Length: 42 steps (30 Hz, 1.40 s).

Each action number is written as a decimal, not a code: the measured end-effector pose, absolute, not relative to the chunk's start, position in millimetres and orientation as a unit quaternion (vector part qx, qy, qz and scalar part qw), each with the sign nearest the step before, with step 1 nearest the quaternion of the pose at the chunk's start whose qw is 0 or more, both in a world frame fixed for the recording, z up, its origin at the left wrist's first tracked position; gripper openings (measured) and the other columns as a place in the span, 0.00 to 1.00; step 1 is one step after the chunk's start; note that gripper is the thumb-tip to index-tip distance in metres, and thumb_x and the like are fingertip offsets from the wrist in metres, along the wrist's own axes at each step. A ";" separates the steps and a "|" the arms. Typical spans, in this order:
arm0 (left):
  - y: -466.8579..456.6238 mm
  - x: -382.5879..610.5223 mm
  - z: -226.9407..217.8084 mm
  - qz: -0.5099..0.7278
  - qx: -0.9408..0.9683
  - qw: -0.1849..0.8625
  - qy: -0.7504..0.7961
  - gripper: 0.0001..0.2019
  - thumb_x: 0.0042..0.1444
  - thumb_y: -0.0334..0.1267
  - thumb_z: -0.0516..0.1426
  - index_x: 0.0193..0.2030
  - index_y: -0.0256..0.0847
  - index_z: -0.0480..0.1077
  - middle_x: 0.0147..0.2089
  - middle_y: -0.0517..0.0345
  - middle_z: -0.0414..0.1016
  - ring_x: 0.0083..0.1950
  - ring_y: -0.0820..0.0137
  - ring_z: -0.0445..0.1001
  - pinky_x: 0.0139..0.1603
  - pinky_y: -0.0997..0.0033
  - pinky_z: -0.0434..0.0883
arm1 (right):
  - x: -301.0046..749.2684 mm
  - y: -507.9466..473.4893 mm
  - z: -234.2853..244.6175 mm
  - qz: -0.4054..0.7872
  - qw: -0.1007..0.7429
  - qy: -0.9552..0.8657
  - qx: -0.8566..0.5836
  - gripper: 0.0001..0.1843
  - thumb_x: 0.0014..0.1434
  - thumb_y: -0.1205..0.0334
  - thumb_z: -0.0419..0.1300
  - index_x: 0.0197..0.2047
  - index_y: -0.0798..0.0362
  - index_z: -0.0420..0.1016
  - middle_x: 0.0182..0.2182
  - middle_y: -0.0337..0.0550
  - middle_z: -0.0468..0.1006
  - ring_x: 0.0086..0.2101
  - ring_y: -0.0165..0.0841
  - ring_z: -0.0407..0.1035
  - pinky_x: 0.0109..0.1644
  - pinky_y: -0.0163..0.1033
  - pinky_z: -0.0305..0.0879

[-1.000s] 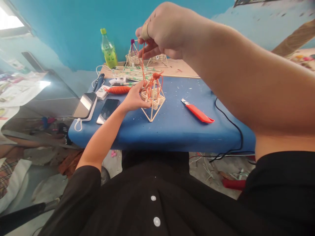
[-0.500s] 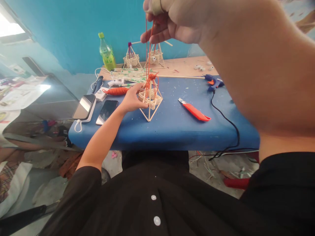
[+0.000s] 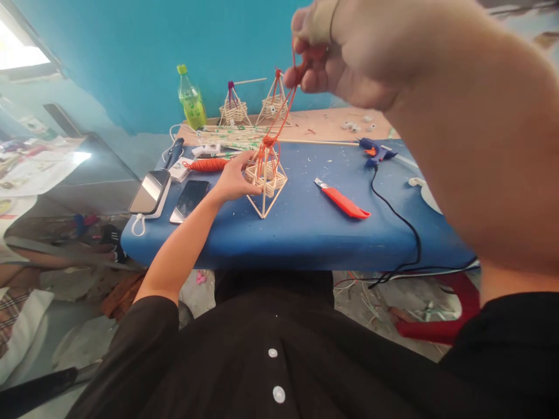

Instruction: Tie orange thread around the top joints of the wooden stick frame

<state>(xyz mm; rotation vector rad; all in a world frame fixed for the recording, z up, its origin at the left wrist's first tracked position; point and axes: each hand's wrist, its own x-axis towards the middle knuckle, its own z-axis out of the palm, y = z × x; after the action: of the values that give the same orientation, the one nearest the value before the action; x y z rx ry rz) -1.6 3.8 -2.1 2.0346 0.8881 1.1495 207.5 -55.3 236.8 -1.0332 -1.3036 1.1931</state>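
My left hand (image 3: 238, 179) grips the left side of a small pyramid-shaped frame of wooden sticks (image 3: 276, 185), which stands on the blue table top. Orange string wraps the frame's peak and hangs down inside it. High above and to the right, my right hand (image 3: 321, 64) pinches orange string (image 3: 283, 113) that runs slantwise up from the peak. Beside my left hand lies a bundle of wound orange cord (image 3: 208, 165). A red-handled utility knife (image 3: 345, 201) rests to the right of the frame.
Two similar stick frames, one purple-topped (image 3: 233, 107) and one orange-topped (image 3: 273, 105), stand at the back by a green-capped bottle (image 3: 191, 99). Two phones (image 3: 151, 191) lie at the left. A blue glue gun (image 3: 374, 151) trails its black cable (image 3: 399, 215) over the right side.
My right hand has moved right and slightly down, so the string now slants instead of hanging upright. My left hand keeps its hold on the frame, which stays in place.
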 end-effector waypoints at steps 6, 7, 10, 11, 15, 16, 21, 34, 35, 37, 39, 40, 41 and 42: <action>-0.4 -0.9 3.5 0.434 0.769 0.327 0.338 0.37 0.38 0.34 0.74 0.61 0.41 0.79 0.58 0.49 0.85 0.60 0.49 0.85 0.70 0.42 0.81 | 216.5 -104.5 190.8 0.513 0.536 -0.546 -0.390 0.27 0.79 0.69 0.58 0.25 0.52 0.70 0.23 0.37 0.64 0.28 0.27 0.80 0.27 0.26 0.74; -0.5 -0.8 3.9 0.434 0.767 0.329 0.338 0.38 0.38 0.33 0.74 0.61 0.41 0.79 0.58 0.49 0.85 0.59 0.50 0.85 0.70 0.42 0.81 | 223.1 -106.9 179.4 0.525 0.539 -0.541 -0.376 0.26 0.80 0.67 0.58 0.26 0.53 0.72 0.25 0.37 0.66 0.31 0.26 0.81 0.30 0.26 0.75; -0.3 -0.6 4.4 0.433 0.765 0.330 0.343 0.38 0.38 0.34 0.74 0.62 0.41 0.80 0.58 0.48 0.85 0.59 0.50 0.85 0.70 0.41 0.81 | 242.0 -108.7 143.2 0.547 0.529 -0.543 -0.355 0.21 0.75 0.54 0.70 0.32 0.51 0.73 0.28 0.37 0.68 0.36 0.28 0.80 0.35 0.28 0.76; -0.4 -0.4 4.6 0.434 0.764 0.331 0.344 0.38 0.38 0.35 0.75 0.61 0.40 0.80 0.57 0.48 0.85 0.59 0.50 0.85 0.69 0.41 0.82 | 246.2 -108.8 131.1 0.553 0.528 -0.542 -0.349 0.21 0.72 0.50 0.74 0.33 0.50 0.73 0.29 0.37 0.67 0.37 0.29 0.80 0.34 0.30 0.74; -2.5 1.1 6.7 0.435 0.759 0.339 0.346 0.37 0.38 0.38 0.75 0.60 0.41 0.81 0.57 0.48 0.86 0.58 0.50 0.86 0.66 0.43 0.82 | 250.2 -108.7 86.4 0.569 0.560 -0.499 -0.336 0.23 0.65 0.46 0.77 0.33 0.49 0.71 0.30 0.40 0.67 0.41 0.34 0.77 0.36 0.35 0.72; -3.2 1.4 7.2 0.432 0.758 0.343 0.348 0.36 0.38 0.38 0.75 0.60 0.41 0.81 0.57 0.48 0.86 0.58 0.50 0.86 0.67 0.44 0.82 | 249.4 -107.4 76.9 0.575 0.571 -0.482 -0.334 0.22 0.63 0.48 0.76 0.32 0.49 0.70 0.30 0.40 0.67 0.40 0.33 0.76 0.35 0.35 0.71; -4.5 1.1 7.5 0.427 0.752 0.349 0.361 0.39 0.38 0.40 0.75 0.62 0.39 0.78 0.60 0.46 0.84 0.60 0.50 0.85 0.70 0.43 0.79 | 251.4 -85.4 43.9 0.613 0.603 -0.408 -0.307 0.19 0.53 0.57 0.73 0.30 0.49 0.65 0.28 0.36 0.58 0.33 0.28 0.66 0.32 0.34 0.64; -3.4 1.6 4.8 0.441 0.759 0.329 0.348 0.38 0.39 0.40 0.74 0.62 0.40 0.79 0.58 0.48 0.86 0.58 0.52 0.85 0.67 0.47 0.81 | 258.8 -34.6 40.6 0.670 0.492 -0.463 -0.309 0.19 0.49 0.62 0.79 0.32 0.51 0.72 0.37 0.42 0.83 0.29 0.24 0.62 0.31 0.30 0.60; -3.2 1.3 4.6 0.440 0.760 0.328 0.349 0.38 0.39 0.40 0.74 0.62 0.40 0.79 0.58 0.47 0.86 0.58 0.52 0.85 0.67 0.47 0.81 | 260.5 -30.7 41.4 0.670 0.484 -0.476 -0.302 0.19 0.48 0.61 0.80 0.32 0.51 0.72 0.37 0.42 0.83 0.29 0.24 0.62 0.31 0.30 0.61; -3.1 0.8 4.4 0.437 0.762 0.328 0.348 0.38 0.39 0.39 0.74 0.62 0.40 0.79 0.58 0.47 0.86 0.57 0.52 0.85 0.67 0.47 0.81 | 264.3 -23.5 42.0 0.666 0.474 -0.500 -0.286 0.21 0.46 0.59 0.81 0.30 0.52 0.73 0.34 0.43 0.84 0.27 0.22 0.61 0.31 0.29 0.61; -3.5 0.6 4.7 0.435 0.763 0.331 0.346 0.38 0.39 0.39 0.73 0.62 0.39 0.79 0.59 0.47 0.86 0.58 0.52 0.85 0.68 0.47 0.81 | 267.1 -18.2 41.0 0.654 0.469 -0.522 -0.284 0.21 0.45 0.59 0.83 0.30 0.53 0.74 0.31 0.42 0.82 0.26 0.21 0.61 0.31 0.29 0.61; -3.9 0.6 4.8 0.435 0.762 0.334 0.345 0.38 0.39 0.39 0.73 0.62 0.39 0.79 0.59 0.46 0.86 0.58 0.52 0.85 0.68 0.47 0.80 | 267.8 -16.6 40.0 0.647 0.466 -0.530 -0.289 0.21 0.44 0.60 0.83 0.30 0.53 0.75 0.30 0.40 0.81 0.26 0.22 0.62 0.31 0.29 0.61; -4.3 0.7 4.9 0.436 0.760 0.337 0.345 0.38 0.39 0.39 0.73 0.62 0.38 0.79 0.58 0.46 0.86 0.58 0.52 0.85 0.68 0.47 0.80 | 268.0 -15.6 38.8 0.643 0.462 -0.534 -0.297 0.21 0.43 0.60 0.83 0.31 0.53 0.76 0.28 0.39 0.80 0.26 0.22 0.64 0.31 0.30 0.62; -4.7 0.9 4.9 0.438 0.758 0.339 0.344 0.38 0.39 0.39 0.73 0.62 0.38 0.80 0.58 0.47 0.86 0.58 0.52 0.85 0.68 0.47 0.81 | 267.8 -15.2 37.5 0.639 0.458 -0.537 -0.306 0.21 0.42 0.61 0.84 0.32 0.53 0.77 0.27 0.37 0.78 0.27 0.23 0.66 0.31 0.30 0.62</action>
<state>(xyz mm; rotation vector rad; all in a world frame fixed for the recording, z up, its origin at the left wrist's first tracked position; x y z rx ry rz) 0.9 -4.7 4.9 1.9727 0.8966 1.1417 267.8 -15.2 37.5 -0.7538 -1.3226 1.5758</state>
